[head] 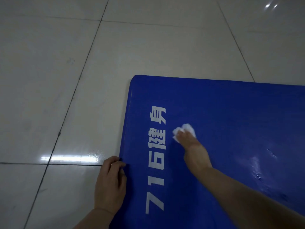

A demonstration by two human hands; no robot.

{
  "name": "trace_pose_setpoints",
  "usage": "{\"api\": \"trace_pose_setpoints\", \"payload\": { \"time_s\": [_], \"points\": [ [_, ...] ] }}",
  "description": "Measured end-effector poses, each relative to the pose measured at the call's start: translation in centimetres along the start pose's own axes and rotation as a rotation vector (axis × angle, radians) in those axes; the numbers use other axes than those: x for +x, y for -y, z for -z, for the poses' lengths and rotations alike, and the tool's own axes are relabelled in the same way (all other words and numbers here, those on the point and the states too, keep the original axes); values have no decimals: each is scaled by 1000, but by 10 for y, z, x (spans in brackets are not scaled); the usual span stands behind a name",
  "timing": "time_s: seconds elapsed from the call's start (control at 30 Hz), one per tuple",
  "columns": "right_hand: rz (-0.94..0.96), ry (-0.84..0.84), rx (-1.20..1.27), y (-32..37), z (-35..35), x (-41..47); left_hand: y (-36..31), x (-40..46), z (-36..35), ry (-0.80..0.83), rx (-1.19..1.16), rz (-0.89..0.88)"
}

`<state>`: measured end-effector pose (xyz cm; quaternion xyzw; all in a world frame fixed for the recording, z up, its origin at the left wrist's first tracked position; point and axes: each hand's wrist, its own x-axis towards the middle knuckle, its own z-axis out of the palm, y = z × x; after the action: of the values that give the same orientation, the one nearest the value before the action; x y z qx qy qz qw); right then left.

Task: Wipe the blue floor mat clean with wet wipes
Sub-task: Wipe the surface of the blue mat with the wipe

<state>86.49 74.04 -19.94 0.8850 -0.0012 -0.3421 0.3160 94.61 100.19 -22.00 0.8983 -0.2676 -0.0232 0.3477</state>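
Note:
A blue floor mat (222, 113) with white printed characters along its left side lies on the tiled floor and fills the lower right. My right hand (193, 147) reaches out over the mat and presses a crumpled white wet wipe (188, 128) onto it, just right of the printed characters. My left hand (110, 184) is at the mat's left edge, with its fingers curled round that edge.
Glossy white floor tiles (66, 80) with dark grout lines surround the mat on the left and at the back. A wet sheen and small scuffs (257, 171) show on the mat's right part.

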Motion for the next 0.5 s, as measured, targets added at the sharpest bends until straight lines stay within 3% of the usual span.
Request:
{"api": "trace_pose_setpoints", "payload": {
  "time_s": [0.07,0.17,0.23,0.27,0.3,0.37,0.5],
  "points": [
    [-206,-34,-148,-10,15,-11,0,-3,0,0,-17,-10],
    [-62,-118,-150,32,37,-6,0,-4,0,-33,-37,-13],
    [-127,-254,343,71,61,10,-2,-1,2,-72,-44,-2],
    [-153,-472,638,80,75,17,-3,1,3,-90,-59,1],
    [-116,-617,860,82,90,20,-3,2,5,-111,-68,6],
    [60,-671,1168,86,116,31,-3,5,8,-152,-76,10],
    [388,-582,1058,77,137,23,-4,6,12,-202,-115,19]
  ]
}}
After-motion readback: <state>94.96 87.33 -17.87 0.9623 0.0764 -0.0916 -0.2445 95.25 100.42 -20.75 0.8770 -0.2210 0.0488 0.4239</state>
